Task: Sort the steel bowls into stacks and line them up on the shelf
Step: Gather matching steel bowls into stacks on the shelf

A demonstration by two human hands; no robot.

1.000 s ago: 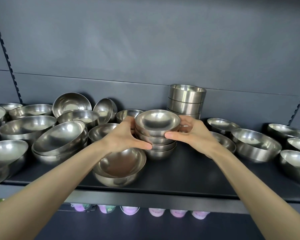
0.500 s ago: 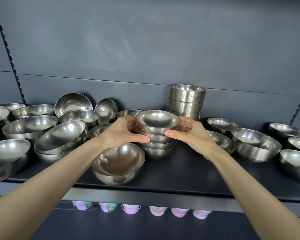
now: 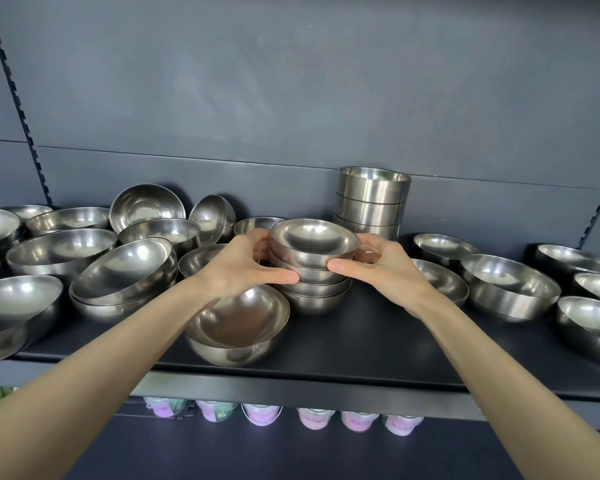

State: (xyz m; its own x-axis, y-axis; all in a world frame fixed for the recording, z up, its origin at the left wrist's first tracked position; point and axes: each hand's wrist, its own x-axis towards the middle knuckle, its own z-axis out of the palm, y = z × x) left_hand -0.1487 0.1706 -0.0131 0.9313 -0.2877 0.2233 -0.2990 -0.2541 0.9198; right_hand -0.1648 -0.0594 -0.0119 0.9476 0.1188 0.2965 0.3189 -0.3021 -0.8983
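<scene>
A stack of several small round steel bowls (image 3: 314, 251) stands mid-shelf on the dark shelf (image 3: 378, 341). My left hand (image 3: 243, 268) grips its left side and my right hand (image 3: 378, 268) grips its right side, thumbs in front and fingers behind. Behind it rises a stack of three straight-walled steel bowls (image 3: 373, 202). A wide shallow bowl (image 3: 238, 327) sits at the front, under my left wrist. Loose and nested bowls (image 3: 125, 271) crowd the left part of the shelf. Several more bowls (image 3: 510, 289) lie on the right.
The shelf's front edge (image 3: 291, 382) runs across the lower view, with pink-lidded cups (image 3: 260, 414) on the level below. A grey back panel (image 3: 291, 98) closes the shelf behind. Bare shelf surface shows in front of the held stack, towards the right.
Both hands stay on the small bowl stack; it has shifted slightly back and up in view. The other bowls have not moved.
</scene>
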